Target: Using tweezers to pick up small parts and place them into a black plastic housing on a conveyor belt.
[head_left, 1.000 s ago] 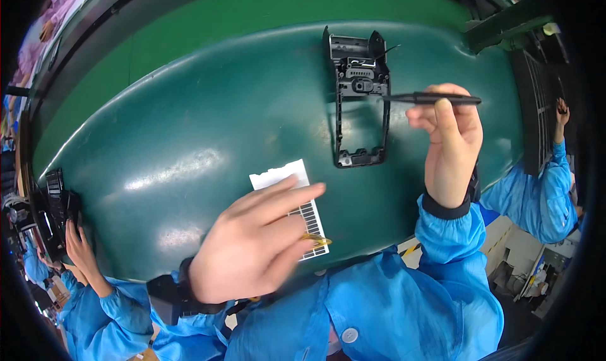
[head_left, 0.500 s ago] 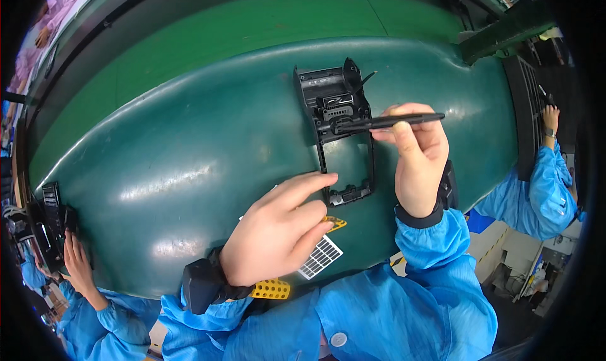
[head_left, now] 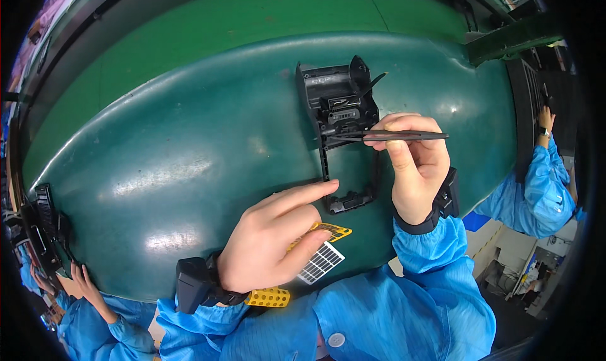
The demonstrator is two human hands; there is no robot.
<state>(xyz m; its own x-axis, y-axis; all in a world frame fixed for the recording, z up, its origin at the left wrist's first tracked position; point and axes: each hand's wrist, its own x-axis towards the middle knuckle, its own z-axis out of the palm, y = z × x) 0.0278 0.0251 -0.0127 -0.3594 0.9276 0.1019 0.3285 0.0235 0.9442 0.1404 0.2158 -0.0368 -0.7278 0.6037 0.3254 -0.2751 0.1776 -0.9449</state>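
Black tweezers (head_left: pixel 420 136) point left across the housing (head_left: pixel 344 116), pinched in the curled right hand (head_left: pixel 415 170).

Tweezers (head_left: pixel 420 135) in R hand (head_left: pixel 415 171), tips out to its L, over mid of housing (head_left: pixel 334 77). Housing on bench (head_left: pixel 158 140), L of & beyond R hand, ahead of L hand (head_left: pixel 268 238); L index tip at its near L side, can't tell if touching. Perforated pc (head_left: pixel 341 231) in L hand, out past thumb. Grid sheet (head_left: pixel 322 263) just R of L thumb. Co-worker's hand (head_left: pixel 87 286) well L of L hand.
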